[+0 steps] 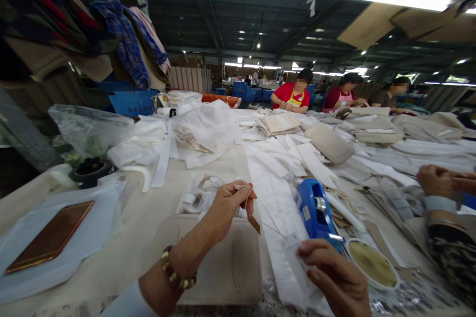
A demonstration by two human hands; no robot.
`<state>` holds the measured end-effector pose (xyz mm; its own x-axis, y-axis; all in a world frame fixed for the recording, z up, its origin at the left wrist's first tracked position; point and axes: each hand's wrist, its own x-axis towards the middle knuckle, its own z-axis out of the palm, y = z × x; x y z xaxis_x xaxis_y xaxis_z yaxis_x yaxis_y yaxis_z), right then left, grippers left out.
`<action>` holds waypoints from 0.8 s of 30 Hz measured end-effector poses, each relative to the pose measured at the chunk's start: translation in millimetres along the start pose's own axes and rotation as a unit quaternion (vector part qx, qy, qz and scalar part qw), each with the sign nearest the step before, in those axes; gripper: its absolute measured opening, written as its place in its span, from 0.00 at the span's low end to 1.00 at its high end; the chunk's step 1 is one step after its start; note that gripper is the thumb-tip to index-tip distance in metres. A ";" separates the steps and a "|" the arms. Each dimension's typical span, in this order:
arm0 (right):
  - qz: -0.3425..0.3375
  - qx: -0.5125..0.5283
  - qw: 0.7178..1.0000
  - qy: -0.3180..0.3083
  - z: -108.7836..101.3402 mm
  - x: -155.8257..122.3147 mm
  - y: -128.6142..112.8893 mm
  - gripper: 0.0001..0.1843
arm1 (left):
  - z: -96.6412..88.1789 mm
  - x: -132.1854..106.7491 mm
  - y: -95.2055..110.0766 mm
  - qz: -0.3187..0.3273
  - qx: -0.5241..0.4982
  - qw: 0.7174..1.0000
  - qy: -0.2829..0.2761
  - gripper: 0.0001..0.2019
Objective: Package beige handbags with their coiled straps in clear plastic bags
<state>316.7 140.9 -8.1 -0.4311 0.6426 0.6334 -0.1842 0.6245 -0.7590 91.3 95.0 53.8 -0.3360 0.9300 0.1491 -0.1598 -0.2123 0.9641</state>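
Observation:
My left hand is raised over the table with its fingertips pinched on a thin string, from which a small brown tag hangs. My right hand is lower, at the near edge, its fingers closed on a small clear plastic bag lying on white fabric strips. A beige fabric piece lies flat under my left wrist. A blue tape dispenser stands just above my right hand.
A brown phone lies on white sheets at left. A round cup of tan liquid sits beside my right hand. A co-worker's hand and sleeve reach in at right. White fabric piles cover the table; people sit far back.

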 end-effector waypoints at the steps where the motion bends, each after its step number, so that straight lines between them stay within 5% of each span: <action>1: -0.018 -0.044 0.999 -0.004 1.2 2.1 0.6 0.01 | -0.5 1.8 0.4 -0.003 0.006 1.000 0.000 0.14; 7: -0.164 -0.284 0.944 0.047 9.9 8.6 10.0 0.09 | -2.9 9.3 5.5 -0.036 0.050 0.998 -0.006 0.17; 11: -0.115 -0.270 0.949 0.112 19.5 6.5 22.8 0.09 | -0.5 6.9 19.0 -0.028 0.038 0.999 -0.024 0.16; 19: -0.049 -0.207 0.970 0.119 49.5 9.3 29.5 0.03 | 12.5 -1.3 54.9 -0.008 0.017 0.997 -0.080 0.14; 24: 0.023 -0.123 0.987 0.096 64.9 11.0 24.4 0.05 | 14.8 -2.2 65.7 -0.051 0.003 0.991 -0.121 0.15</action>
<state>250.1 134.4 -29.3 -0.2539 0.7311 0.6333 0.0621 0.6657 -0.7436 95.2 83.5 120.0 -0.0850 0.9915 0.0983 -0.1761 -0.1120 0.9780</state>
